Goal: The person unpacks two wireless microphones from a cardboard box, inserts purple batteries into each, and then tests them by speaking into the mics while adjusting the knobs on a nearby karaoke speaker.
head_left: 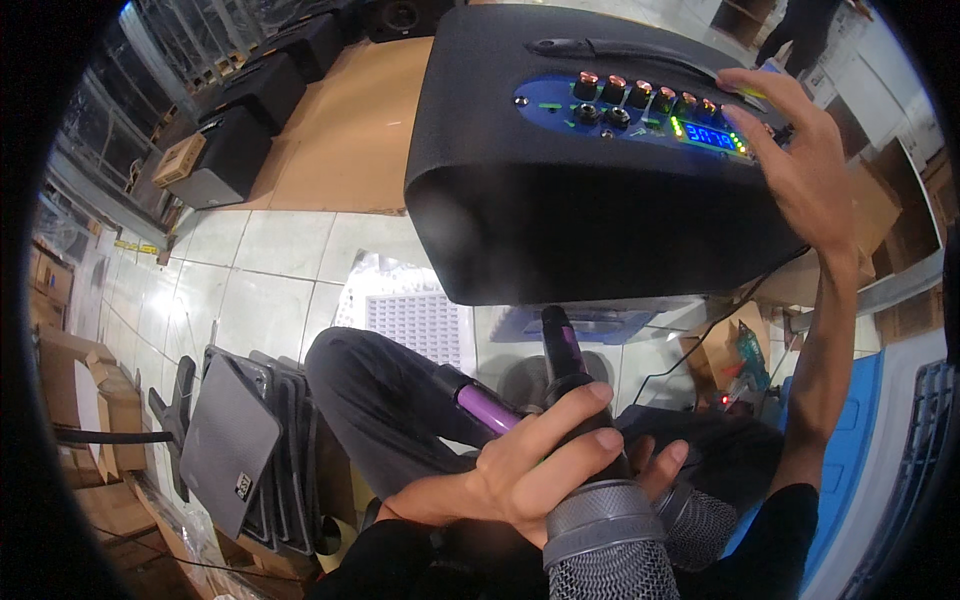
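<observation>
My left hand [535, 465] is closed around two microphones [605, 545], one black with a silver mesh head, the other with a purple band on its handle [485, 407]. My right hand [800, 165] reaches onto a large black speaker [590, 230], thumb and forefinger apart, the thumb at the right end of a row of copper-topped knobs [640, 95]. Below those knobs, the blue panel has two sockets and a lit blue display [708, 135]. A black carrying handle [630, 55] runs above the panel.
Black speakers [215, 175] line cardboard [330, 130] at upper left. Stacked dark grey panels [225, 440] lie left of my legs, beside boxes [85, 390]. A printed sheet [410, 330] lies beneath the speaker. A blue object [820, 430] stands right. Another person [800, 25] stands at upper right.
</observation>
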`<move>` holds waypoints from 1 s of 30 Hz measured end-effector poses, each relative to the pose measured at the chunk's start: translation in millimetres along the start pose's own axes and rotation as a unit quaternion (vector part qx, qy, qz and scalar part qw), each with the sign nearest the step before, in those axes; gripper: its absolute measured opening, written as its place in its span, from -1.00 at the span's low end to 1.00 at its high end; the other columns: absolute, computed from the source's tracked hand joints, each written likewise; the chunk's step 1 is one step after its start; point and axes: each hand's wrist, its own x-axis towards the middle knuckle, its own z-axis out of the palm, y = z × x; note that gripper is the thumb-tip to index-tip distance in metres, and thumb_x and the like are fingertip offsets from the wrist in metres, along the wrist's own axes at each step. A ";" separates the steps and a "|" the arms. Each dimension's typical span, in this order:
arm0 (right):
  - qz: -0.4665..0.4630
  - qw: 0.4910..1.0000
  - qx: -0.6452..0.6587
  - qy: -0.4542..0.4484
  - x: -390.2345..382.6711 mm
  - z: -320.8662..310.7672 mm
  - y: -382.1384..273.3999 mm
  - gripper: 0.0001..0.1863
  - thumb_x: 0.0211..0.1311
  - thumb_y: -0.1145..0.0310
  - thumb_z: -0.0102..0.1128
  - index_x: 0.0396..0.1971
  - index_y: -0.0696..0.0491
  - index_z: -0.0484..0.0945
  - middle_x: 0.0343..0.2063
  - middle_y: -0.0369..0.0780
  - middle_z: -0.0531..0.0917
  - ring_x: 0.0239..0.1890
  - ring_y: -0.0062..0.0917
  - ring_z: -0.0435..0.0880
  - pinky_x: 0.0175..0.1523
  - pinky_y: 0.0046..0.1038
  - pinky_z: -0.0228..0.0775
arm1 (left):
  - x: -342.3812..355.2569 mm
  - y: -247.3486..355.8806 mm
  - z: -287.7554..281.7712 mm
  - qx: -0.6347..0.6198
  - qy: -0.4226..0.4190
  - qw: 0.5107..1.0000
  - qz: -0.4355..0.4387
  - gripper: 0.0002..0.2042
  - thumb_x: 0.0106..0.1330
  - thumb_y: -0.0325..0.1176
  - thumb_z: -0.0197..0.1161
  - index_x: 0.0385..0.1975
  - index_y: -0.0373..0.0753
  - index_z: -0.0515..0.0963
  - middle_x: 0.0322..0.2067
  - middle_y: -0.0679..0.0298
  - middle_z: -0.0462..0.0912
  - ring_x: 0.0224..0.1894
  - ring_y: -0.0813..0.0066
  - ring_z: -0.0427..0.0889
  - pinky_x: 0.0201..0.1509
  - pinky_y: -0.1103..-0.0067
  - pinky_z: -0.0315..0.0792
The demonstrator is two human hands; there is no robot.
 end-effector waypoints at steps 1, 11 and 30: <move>0.052 0.998 0.014 -0.031 5.4 3.1 0.1 -0.67 0.37 0.28 0.24 0.06 0.07 0.65 0.02 -0.16 0.68 0.08 -0.39 0.63 0.28 -0.39 0.35 | 0.7 -0.9 0.2 0.013 -0.005 1.000 0.012 -0.56 -0.13 -0.40 0.68 -0.32 -0.35 0.55 -0.23 0.14 0.57 -0.31 0.22 0.76 -0.43 0.59 0.65; -0.004 0.993 0.106 -0.057 14.8 17.4 11.6 -0.68 0.27 0.30 0.32 -0.02 0.09 0.67 -0.18 -0.16 0.73 -0.06 -0.43 0.70 0.12 -0.40 0.50 | 4.5 -5.5 -0.1 -0.008 0.008 0.999 -0.032 -0.56 -0.15 -0.41 0.69 -0.33 -0.36 0.56 -0.21 0.10 0.57 -0.30 0.24 0.76 -0.45 0.60 0.63; 0.007 0.977 0.206 -0.047 9.9 21.9 11.5 -0.59 0.30 0.30 0.30 0.12 0.08 0.59 -0.10 -0.16 0.73 0.04 -0.45 0.69 0.23 -0.39 0.52 | 4.5 -6.9 3.8 -0.039 0.013 0.999 -0.019 -0.55 -0.11 -0.41 0.67 -0.28 -0.36 0.54 -0.20 -0.03 0.63 -0.44 0.26 0.76 -0.47 0.63 0.62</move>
